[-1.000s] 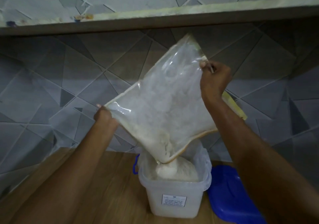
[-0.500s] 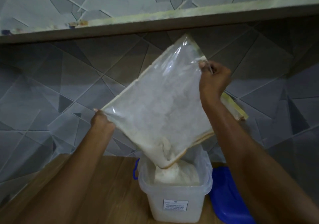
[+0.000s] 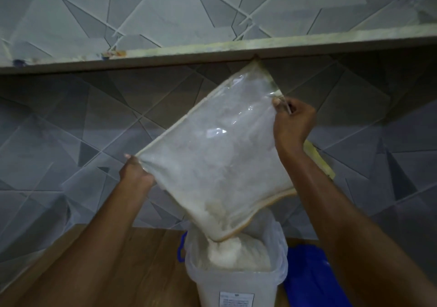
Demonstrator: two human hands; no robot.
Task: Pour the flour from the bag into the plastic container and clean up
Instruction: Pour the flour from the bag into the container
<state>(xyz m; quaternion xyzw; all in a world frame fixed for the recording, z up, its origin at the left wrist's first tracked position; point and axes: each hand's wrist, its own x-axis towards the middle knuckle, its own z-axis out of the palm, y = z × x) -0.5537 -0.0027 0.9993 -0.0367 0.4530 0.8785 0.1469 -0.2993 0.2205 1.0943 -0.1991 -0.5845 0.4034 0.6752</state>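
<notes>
Grey tiles cut with angular lines cover the wall [image 3: 71, 122], and a shelf [image 3: 212, 51] runs across it above a wooden surface [image 3: 151, 259]. On that surface stands a translucent plastic container [image 3: 236, 283] with a white label on its front and a blue handle [image 3: 181, 247] at its left side. Just beside it on the right lies a blue lid [image 3: 307, 276].

Both hands hold a clear plastic bag [image 3: 224, 146] of flour tilted above the container, one corner down. The left hand [image 3: 136, 172] grips the bag's left corner, fingers curled round the bunched plastic. The right hand [image 3: 294, 122] pinches the upper right edge. The bag's lowest corner hangs inside the container's mouth, touching a mound of flour [image 3: 238, 252] heaped there. More flour clings to the lower part of the bag; its upper part looks mostly see-through.
</notes>
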